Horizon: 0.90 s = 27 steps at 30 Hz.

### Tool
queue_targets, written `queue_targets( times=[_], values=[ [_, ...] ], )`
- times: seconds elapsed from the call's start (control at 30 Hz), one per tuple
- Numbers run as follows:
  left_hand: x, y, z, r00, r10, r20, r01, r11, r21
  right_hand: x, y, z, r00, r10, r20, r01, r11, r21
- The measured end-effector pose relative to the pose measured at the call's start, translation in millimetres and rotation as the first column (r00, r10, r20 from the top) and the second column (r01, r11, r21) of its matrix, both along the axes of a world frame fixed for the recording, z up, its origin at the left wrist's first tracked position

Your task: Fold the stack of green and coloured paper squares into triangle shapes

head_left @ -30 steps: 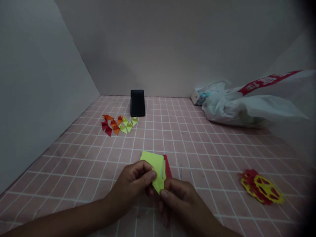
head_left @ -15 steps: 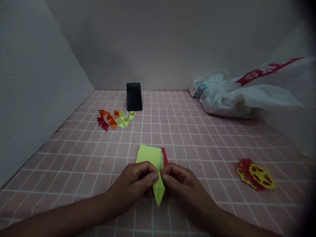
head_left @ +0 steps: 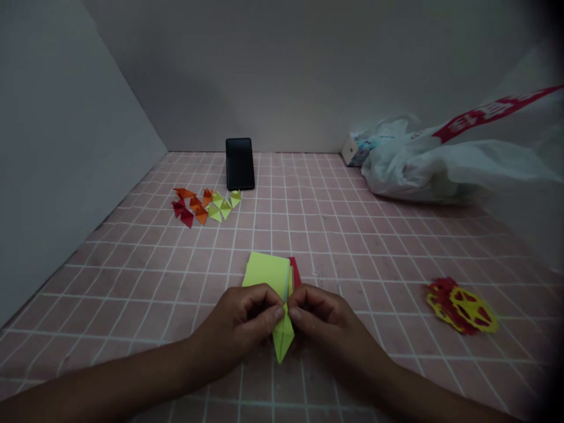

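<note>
A small yellow-green folded paper (head_left: 283,336), narrow and diamond-shaped, points down toward me between my hands. My left hand (head_left: 253,317) pinches its upper left edge between thumb and forefinger. On the other side, the thumb and forefinger of my right hand (head_left: 321,314) grip its upper right edge. The fingertips nearly meet and hide the paper's top end. Just beyond the hands lies a stack of yellow-green paper sheets (head_left: 267,270), with a red sheet (head_left: 295,269) sticking out at its right side.
Several folded paper pieces in red, orange and yellow-green (head_left: 201,212) lie at the far left. Behind them leans a black phone (head_left: 240,164). A white plastic bag (head_left: 409,170) and a patterned box (head_left: 356,150) are at the back right. Red and yellow cut-outs (head_left: 462,306) lie right.
The view has tilted slightly, so the background sits higher. Both hands keep their pinch on the folded paper, whose lower tip has shifted slightly left.
</note>
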State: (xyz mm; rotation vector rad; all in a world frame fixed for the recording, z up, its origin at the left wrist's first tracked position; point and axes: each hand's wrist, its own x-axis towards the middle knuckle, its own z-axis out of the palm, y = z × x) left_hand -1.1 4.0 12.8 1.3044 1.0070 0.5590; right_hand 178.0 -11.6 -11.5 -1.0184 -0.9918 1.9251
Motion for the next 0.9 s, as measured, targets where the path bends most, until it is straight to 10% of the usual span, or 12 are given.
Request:
queue_targets(
  times=[0.9],
  values=[
    [0.9,-1.8,-6.3,0.999,-0.010,0.038,0.010,1.000,-0.008,-1.2,-0.7,-0.6,0.996,-0.002,0.087,-0.006,0.996,0.091]
  ],
)
